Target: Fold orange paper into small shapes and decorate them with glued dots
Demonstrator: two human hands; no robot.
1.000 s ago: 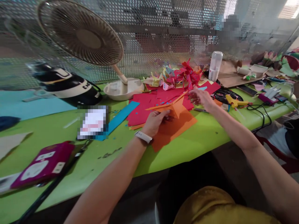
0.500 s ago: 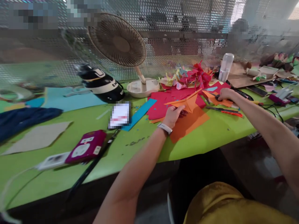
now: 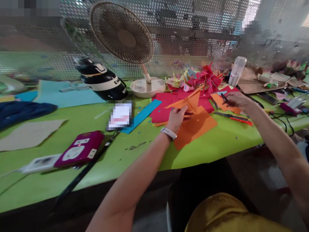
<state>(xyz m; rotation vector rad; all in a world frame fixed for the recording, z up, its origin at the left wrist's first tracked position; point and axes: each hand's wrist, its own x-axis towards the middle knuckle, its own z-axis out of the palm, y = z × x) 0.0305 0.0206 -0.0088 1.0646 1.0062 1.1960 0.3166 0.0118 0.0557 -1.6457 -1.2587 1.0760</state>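
Orange folded paper (image 3: 192,102) sits in my left fingers (image 3: 184,109), clamped between the thumb and the others, its pointed ends sticking up and out past them. Just below those fingers a flat orange sheet (image 3: 195,127) lies on the green desk (image 3: 116,164), and beyond them spreads a stack of red paper (image 3: 162,109). Well over to their right, my right fingers (image 3: 231,96) are pinched together on a slim dark tool (image 3: 224,98), too small for me to make out. Close beneath these lies an orange scrap (image 3: 216,99), and nearer me, an orange-handled cutting tool (image 3: 241,120). Farther off than both sets of fingers, a heap of folded paper figures (image 3: 209,79) rises in red, yellow and blue. Left of my left fingers runs a blue strip (image 3: 145,112); past that, a black-and-white bottle (image 3: 105,83) leans beside the fan (image 3: 126,38).
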